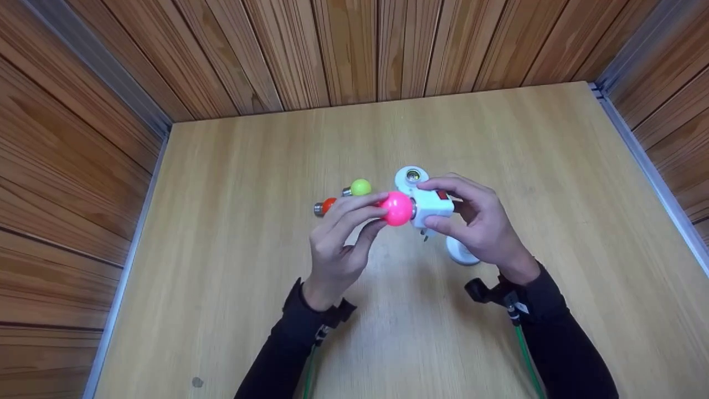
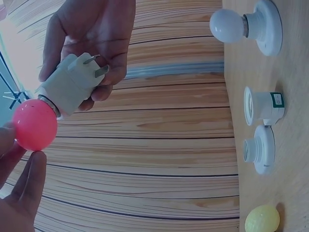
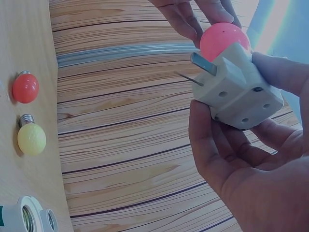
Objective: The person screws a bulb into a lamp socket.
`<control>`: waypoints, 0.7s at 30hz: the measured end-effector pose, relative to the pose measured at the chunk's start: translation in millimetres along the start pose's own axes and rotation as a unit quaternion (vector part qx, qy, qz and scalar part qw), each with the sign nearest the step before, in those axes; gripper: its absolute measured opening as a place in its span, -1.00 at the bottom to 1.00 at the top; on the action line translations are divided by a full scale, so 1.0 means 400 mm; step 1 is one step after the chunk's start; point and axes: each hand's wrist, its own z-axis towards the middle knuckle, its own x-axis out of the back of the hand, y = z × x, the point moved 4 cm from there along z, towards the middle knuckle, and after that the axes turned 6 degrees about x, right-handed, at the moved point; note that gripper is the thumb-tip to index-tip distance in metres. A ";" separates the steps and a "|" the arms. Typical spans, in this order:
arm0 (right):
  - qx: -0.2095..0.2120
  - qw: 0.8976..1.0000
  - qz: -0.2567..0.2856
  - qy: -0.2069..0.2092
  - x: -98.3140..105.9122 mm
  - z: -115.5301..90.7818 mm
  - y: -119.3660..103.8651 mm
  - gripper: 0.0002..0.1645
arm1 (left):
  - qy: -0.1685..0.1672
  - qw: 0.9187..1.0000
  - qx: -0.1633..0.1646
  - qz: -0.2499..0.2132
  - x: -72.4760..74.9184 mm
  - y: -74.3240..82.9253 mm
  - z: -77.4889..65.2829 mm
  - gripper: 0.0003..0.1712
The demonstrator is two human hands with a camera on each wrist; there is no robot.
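Fingertips of my left hand (image 1: 342,246) pinch a round pink light bulb (image 1: 397,209). My right hand (image 1: 482,219) grips a white plug-in lamp socket (image 1: 433,206) with a red switch (image 1: 442,195), thumb on one side and fingers on the other. The bulb's metal base sits at the socket's mouth, mostly hidden inside it. Two flat metal prongs (image 2: 99,67) stick out of the socket in the left wrist view. Both pieces are held above the table.
On the table, a yellow bulb (image 1: 361,187) and a red bulb (image 3: 25,88) lie behind my left hand. Two white lamp holders (image 2: 263,107) (image 2: 259,150) stand close together. A white bulb (image 2: 227,26) sits in a round-based holder (image 2: 270,29) near my right hand.
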 end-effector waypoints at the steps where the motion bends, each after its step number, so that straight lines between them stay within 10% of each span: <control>1: 0.000 1.000 -0.001 0.000 -0.001 0.000 0.000 -0.44 | 0.000 1.000 0.002 -0.005 0.001 -0.001 0.000 -0.72; 21: 0.010 1.000 -0.020 0.002 -0.003 0.000 0.007 -0.38 | -0.018 0.992 0.112 -0.051 0.000 -0.014 -0.008 -0.56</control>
